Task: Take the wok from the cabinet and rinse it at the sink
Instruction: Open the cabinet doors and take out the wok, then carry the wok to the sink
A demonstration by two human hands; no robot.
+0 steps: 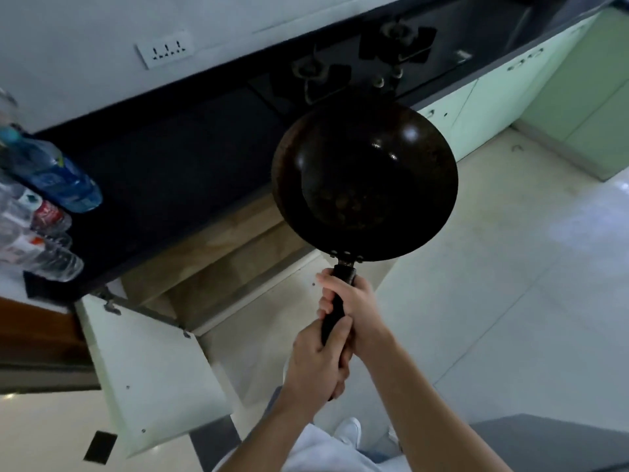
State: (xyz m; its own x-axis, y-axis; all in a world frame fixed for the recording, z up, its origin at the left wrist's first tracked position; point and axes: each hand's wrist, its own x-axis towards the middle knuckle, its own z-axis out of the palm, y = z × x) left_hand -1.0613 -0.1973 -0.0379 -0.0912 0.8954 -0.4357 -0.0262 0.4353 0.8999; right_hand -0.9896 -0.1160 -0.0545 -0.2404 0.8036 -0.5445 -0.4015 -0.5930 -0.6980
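A dark round wok (364,178) with brownish marks inside hangs in the air over the floor, in front of the black counter. Its black handle (335,308) points back toward me. My right hand (354,304) grips the upper part of the handle, close to the rivets. My left hand (316,362) is wrapped around the lower end of the same handle. The cabinet (218,253) under the counter stands with its pale green door (149,373) swung wide, showing a wooden interior. No sink is in view.
A black counter (163,178) carries a gas hob (367,63) with two burners at the back. Several plastic bottles (51,175) stand at its left end. Pale green cabinets (510,93) run along the right. The light tiled floor (510,284) spreads below.
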